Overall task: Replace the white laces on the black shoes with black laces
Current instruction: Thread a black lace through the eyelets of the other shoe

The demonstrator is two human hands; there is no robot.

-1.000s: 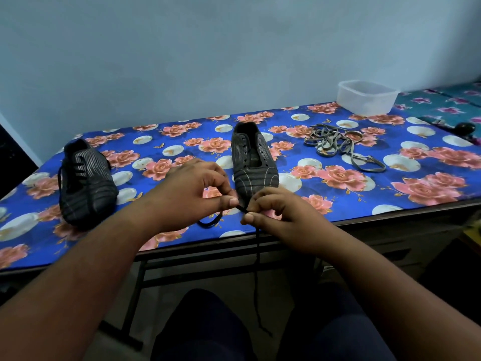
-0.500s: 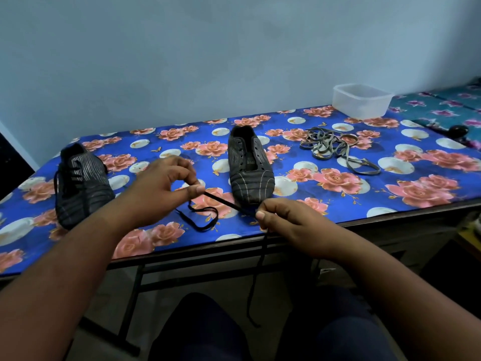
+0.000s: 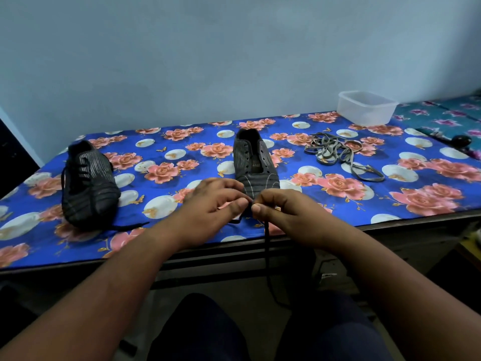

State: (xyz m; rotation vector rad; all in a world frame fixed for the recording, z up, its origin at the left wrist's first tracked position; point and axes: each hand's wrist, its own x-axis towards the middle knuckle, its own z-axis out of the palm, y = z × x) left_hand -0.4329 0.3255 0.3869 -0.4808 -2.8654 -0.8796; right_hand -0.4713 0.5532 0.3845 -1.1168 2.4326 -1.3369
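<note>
Two black shoes stand on the flowered table. The left shoe [image 3: 88, 183] carries a black lace, one end trailing on the cloth. The middle shoe [image 3: 253, 162] has bare eyelets and points its toe at me. Just in front of that toe, my left hand [image 3: 210, 204] and my right hand [image 3: 289, 212] meet fingertip to fingertip, both pinching a black lace [image 3: 266, 246]. The lace hangs down from my right hand over the table's front edge. A pile of pale, greyish-white laces [image 3: 335, 152] lies to the right of the middle shoe.
The table [image 3: 429, 183] wears a blue cloth with pink roses. A clear plastic tub [image 3: 367, 108] sits at its back right corner. A dark round object [image 3: 462, 140] lies at the far right. The wall runs close behind. My knees are under the front edge.
My hands, apart half a second ago with the lace stretched between them, have come back together in front of the middle shoe's toe. The view has shifted slightly.
</note>
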